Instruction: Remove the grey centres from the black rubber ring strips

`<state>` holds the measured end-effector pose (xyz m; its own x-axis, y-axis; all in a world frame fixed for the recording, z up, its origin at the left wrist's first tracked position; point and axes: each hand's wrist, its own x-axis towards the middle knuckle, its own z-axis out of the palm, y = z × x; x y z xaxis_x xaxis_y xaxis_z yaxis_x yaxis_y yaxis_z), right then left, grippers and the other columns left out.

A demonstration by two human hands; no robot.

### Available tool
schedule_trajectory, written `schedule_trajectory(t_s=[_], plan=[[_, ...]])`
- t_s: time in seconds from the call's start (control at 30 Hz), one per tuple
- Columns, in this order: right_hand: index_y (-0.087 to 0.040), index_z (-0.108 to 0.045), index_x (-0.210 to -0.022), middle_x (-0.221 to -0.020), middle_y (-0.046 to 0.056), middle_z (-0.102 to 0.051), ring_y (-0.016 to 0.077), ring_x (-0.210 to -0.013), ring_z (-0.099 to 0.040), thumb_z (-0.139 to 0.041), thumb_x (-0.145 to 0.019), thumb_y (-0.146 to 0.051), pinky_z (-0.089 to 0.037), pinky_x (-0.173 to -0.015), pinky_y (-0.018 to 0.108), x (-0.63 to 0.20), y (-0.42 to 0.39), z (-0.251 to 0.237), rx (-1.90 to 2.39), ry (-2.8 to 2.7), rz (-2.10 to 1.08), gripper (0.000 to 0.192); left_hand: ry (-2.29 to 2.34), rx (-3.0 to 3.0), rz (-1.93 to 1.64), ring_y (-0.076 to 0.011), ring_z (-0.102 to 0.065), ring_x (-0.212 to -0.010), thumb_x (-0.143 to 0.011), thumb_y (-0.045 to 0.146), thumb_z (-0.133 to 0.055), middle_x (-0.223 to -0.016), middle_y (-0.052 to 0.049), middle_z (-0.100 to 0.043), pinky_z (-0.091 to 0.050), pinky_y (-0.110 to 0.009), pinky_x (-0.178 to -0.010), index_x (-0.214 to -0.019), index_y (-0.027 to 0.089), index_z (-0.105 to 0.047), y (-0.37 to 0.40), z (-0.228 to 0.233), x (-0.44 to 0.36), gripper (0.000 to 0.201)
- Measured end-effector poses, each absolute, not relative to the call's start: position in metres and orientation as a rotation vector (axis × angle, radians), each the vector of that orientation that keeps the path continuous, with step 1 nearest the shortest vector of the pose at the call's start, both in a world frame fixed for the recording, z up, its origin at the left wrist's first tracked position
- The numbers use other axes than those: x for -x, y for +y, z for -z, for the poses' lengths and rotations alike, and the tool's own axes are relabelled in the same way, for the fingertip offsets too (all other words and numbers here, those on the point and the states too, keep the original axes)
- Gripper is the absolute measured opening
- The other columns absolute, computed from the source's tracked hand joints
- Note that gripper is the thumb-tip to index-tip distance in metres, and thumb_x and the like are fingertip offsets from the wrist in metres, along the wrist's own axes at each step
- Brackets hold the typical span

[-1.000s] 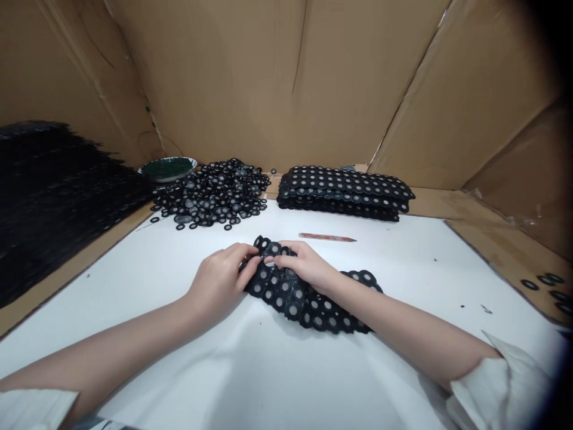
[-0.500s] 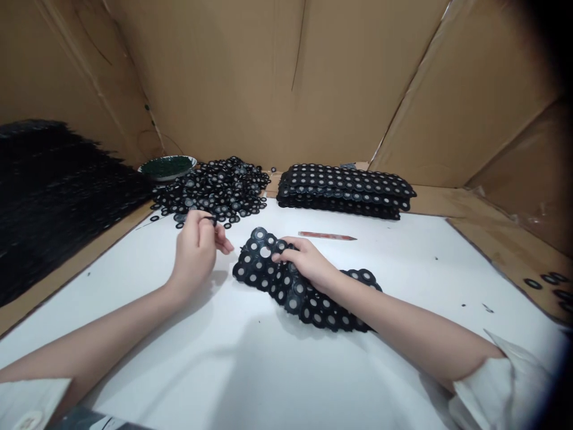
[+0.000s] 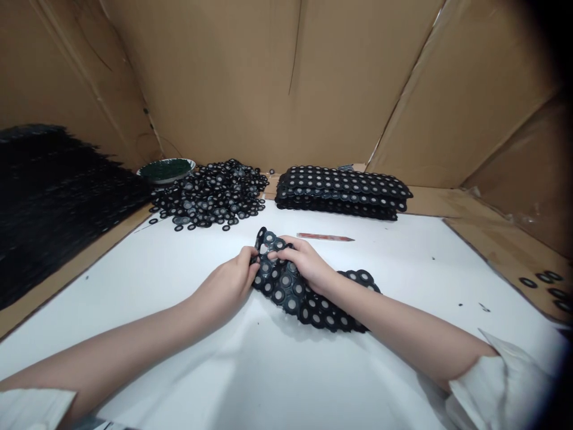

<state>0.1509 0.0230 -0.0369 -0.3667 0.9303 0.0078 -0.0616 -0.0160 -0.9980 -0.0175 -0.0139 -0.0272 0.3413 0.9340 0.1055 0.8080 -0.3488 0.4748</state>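
Observation:
A flexible black mat of linked rubber rings lies bent across the white table, its left end lifted. My right hand is closed on the mat's upper edge, thumb on top, beside a larger gap between rings. At the mat's left end my left hand pinches the edge, and that end curls up. Whether a loose ring is also between the left fingers is hidden. Beyond my left hand spreads a heap of loose black rings.
Stacked ring mats stand at the back, right of the heap. A red pencil-like stick lies in front of them. At far left rises a dark pile near a dish of green material. Several rings lie far right. Cardboard walls surround the table.
My left hand has moved right from near the heap, with a small black piece in its fingers, to the mat's left end, which now curls up. The right hand keeps its hold.

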Motion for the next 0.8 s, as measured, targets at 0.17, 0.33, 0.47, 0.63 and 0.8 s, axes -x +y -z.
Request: schedule_trajectory(t_s=[0.17, 0.33, 0.47, 0.63, 0.8], plan=[[-0.017, -0.059, -0.076, -0.079, -0.001, -0.060, 0.0152, -0.081, -0.052, -0.054, -0.066, -0.022, -0.036, -0.078, 0.028, -0.151, 0.024, 0.035, 0.983, -1.553, -1.447, 0.012, 1.483, -2.095, -0.601, -0.0173, -0.055, -0.063, -0.086, 0.030, -0.028, -0.068, 0.000, -0.057, -0.041, -0.029, -0.059, -0.089, 0.021, -0.045, -0.006, 0.025, 0.023, 0.019], [-0.018, -0.056, -0.082, -0.084, 0.001, -0.059, 0.0165, -0.083, -0.053, -0.052, -0.068, -0.022, -0.037, -0.081, 0.031, -0.147, 0.020, 0.038, 1.143, -1.597, -1.363, 0.015, 1.699, -1.797, -1.166, -0.0130, -0.047, -0.057, -0.084, 0.027, -0.030, -0.060, 0.003, -0.045, -0.038, -0.024, -0.052, -0.087, 0.021, -0.045, 0.018, 0.010, 0.042, 0.016], [-0.020, -0.047, -0.100, -0.106, 0.006, -0.052, 0.0187, -0.097, -0.047, -0.058, -0.069, -0.032, -0.034, -0.088, 0.034, -0.145, 0.010, 0.037, 1.103, -1.642, -0.992, 0.034, 1.713, -2.041, -1.398, -0.0128, -0.049, -0.065, -0.085, 0.024, -0.031, -0.072, 0.000, -0.049, -0.040, -0.024, -0.059, -0.095, 0.021, -0.044, 0.013, 0.006, 0.042, 0.016], [-0.020, -0.049, -0.095, -0.094, 0.006, -0.053, 0.0166, -0.088, -0.049, -0.037, -0.083, -0.046, -0.037, -0.083, 0.033, -0.142, -0.002, 0.019, 0.815, -1.515, -1.173, 0.030, 1.075, -2.842, -1.017, -0.0166, -0.053, -0.088, -0.084, 0.013, -0.038, -0.101, -0.008, -0.055, -0.044, -0.029, -0.075, -0.105, 0.021, -0.049, -0.014, 0.017, 0.027, 0.025], [-0.017, -0.050, -0.084, -0.062, 0.000, -0.042, 0.0102, -0.052, -0.040, -0.012, -0.084, -0.057, -0.031, -0.047, 0.023, -0.129, -0.005, 0.022, 0.583, -1.072, -2.065, 0.055, 0.876, -2.902, -0.954, -0.0187, -0.051, -0.094, -0.082, 0.009, -0.040, -0.117, -0.011, -0.052, -0.045, -0.033, -0.078, -0.119, 0.021, -0.043, -0.020, 0.023, 0.027, 0.039]])
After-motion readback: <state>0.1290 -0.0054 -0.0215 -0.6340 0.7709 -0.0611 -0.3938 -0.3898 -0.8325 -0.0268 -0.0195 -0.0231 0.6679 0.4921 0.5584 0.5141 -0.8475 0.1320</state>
